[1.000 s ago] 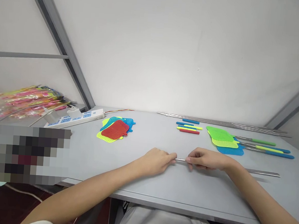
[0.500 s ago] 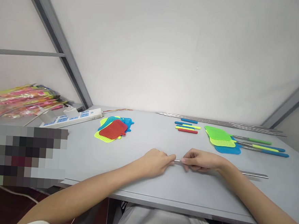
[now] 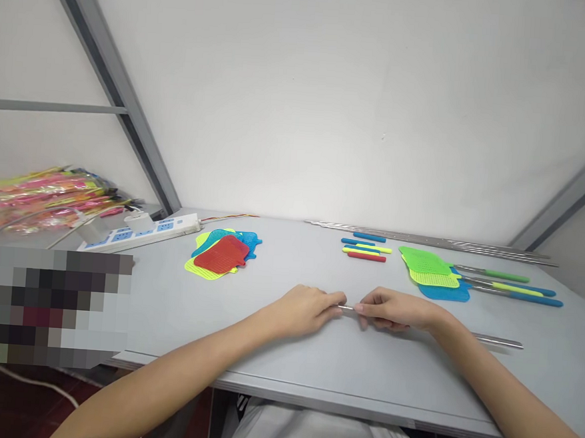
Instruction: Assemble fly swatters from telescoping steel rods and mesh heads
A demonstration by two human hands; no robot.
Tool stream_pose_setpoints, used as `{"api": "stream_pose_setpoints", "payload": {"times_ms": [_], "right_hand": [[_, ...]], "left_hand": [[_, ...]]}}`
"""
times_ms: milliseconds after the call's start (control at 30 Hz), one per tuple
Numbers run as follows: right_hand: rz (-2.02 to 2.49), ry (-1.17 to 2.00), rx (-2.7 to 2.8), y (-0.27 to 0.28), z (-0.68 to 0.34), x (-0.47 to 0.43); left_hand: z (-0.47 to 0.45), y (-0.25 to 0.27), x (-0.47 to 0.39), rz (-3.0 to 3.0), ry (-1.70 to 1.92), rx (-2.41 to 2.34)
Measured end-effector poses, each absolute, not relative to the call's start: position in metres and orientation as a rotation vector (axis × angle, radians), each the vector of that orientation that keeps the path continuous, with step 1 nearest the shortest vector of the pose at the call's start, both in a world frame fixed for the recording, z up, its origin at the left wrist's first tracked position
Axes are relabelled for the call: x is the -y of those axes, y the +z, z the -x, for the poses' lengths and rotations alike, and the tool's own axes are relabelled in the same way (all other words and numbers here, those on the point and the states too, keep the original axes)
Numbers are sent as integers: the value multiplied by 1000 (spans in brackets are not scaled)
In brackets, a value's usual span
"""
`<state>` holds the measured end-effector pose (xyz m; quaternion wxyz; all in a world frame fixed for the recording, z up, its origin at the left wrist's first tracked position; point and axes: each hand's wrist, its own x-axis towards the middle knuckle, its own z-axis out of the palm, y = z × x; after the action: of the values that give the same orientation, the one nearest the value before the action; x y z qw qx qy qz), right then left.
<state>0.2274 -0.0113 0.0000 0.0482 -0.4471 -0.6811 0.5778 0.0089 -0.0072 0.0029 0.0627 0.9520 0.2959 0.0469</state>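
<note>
My left hand [image 3: 302, 311] is closed round the left end of a thin metal rod [image 3: 498, 341], above the front part of the table. My right hand [image 3: 395, 309] pinches the same rod just to the right, with a short bare stretch of metal between the two. The rod runs on under my right wrist and comes out on its far side. Whatever else my left fingers may cover is hidden. Beyond my right hand lie fly swatters [image 3: 427, 263] with green, yellow and blue heads, metal shafts and coloured grips.
Loose swatter heads [image 3: 222, 254] lie in a pile at left. Several coloured handle sleeves [image 3: 366, 257] rest at centre back. Metal rods [image 3: 436, 242] lie along the wall. A power strip [image 3: 146, 234] and plastic-wrapped bundles [image 3: 58, 196] are at far left, near a blurred-out area.
My left thumb and forefinger have shifted slightly along the rod's end, and the rod there sits a little higher. My right hand keeps its pinch almost in place.
</note>
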Motion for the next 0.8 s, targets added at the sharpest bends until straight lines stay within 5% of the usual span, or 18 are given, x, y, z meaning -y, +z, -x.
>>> {"api": "stream_pose_setpoints", "payload": {"times_ms": [800], "right_hand": [[1488,1499,2048,13,-230,13]], "left_hand": [[13,15,-20,-2657,414,-1006]]}}
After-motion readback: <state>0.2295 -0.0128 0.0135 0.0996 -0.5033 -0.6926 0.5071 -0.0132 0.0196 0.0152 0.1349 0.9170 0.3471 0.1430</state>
